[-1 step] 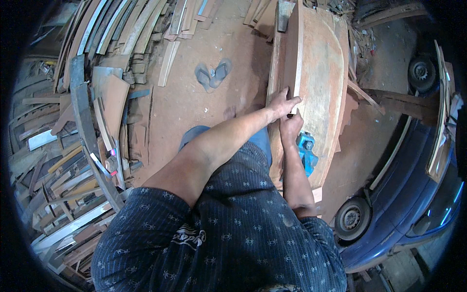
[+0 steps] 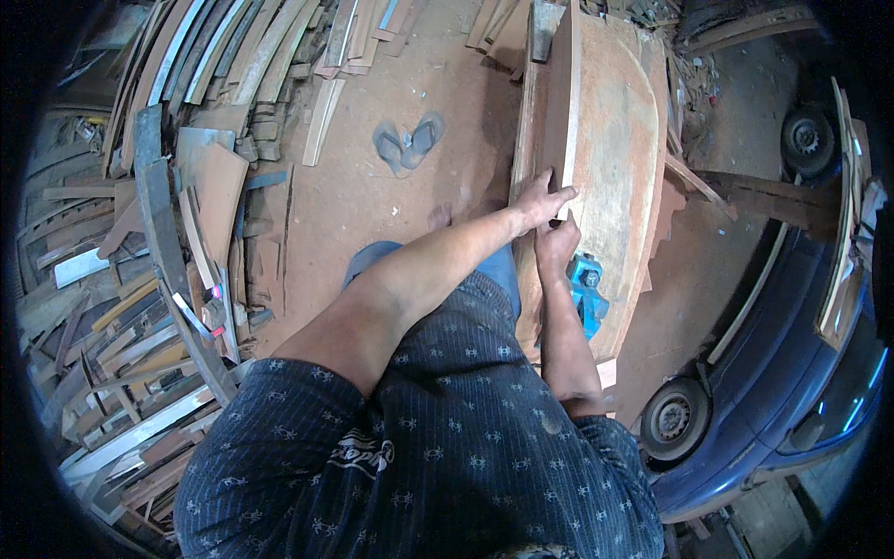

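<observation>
A long wooden board [image 2: 562, 112] stands on its narrow edge along the left side of the wooden workbench [image 2: 619, 140]. My left hand [image 2: 540, 202] grips the board's near end, with the thumb laid across it. Just below, my right hand [image 2: 557, 244] is closed at the same end, its fingertips pinching the board's lower corner. The undersides of both hands' fingers are partly hidden. Beside my right forearm, a blue electric planer [image 2: 587, 289] rests on the bench, partly covered by that arm.
Stacked planks [image 2: 251, 56] and offcuts [image 2: 112, 345] fill the left side. A pair of flip-flops [image 2: 407, 144] lies on the dirt floor [image 2: 372, 205]. To the right stands a blue car [image 2: 773, 363]. A grey block [image 2: 544, 33] sits at the bench's far end.
</observation>
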Tool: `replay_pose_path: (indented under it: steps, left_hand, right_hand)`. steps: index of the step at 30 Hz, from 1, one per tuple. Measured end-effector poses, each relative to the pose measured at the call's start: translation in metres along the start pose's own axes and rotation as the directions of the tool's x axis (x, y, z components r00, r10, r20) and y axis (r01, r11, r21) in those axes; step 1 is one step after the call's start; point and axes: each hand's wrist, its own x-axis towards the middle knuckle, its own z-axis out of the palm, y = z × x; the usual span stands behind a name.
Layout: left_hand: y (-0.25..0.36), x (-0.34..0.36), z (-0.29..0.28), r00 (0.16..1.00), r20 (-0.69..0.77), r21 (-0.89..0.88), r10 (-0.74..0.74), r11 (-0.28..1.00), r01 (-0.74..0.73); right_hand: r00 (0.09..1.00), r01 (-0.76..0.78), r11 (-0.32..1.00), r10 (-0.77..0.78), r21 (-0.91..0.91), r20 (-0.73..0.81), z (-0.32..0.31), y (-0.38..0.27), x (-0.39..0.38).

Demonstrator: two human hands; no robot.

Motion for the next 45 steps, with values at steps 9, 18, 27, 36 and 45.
replay_pose_path:
  steps: [9, 18, 27, 36, 45]
  left_hand:
    - [-0.002, 0.002, 0.001, 0.999, 0.015, 0.057, 0.030, 0.998, -0.031]
    - [-0.034, 0.037, 0.010, 0.997, -0.011, -0.039, 0.079, 0.996, -0.080]
    - [-0.028, 0.027, 0.008, 0.996, -0.007, -0.029, 0.086, 0.996, -0.087]
    - [-0.017, 0.016, 0.006, 0.997, 0.028, -0.066, 0.070, 0.996, -0.068]
    - [-0.002, -0.008, -0.053, 0.996, 0.086, -0.061, -0.032, 0.997, 0.037]
  right_hand:
    - [0.997, -0.025, 0.999, 0.028, 0.041, -0.070, 0.000, -0.006, -0.001]
    - [0.998, -0.023, 1.000, 0.023, -0.014, -0.054, 0.002, -0.010, 0.009]
    - [0.998, -0.041, 0.997, 0.038, -0.061, -0.052, 0.001, -0.006, 0.004]
    - [0.997, 0.044, 0.997, -0.041, 0.059, -0.060, 0.007, 0.010, -0.001]
    - [0.995, -0.097, 0.995, 0.097, -0.001, -0.035, 0.003, 0.023, -0.041]
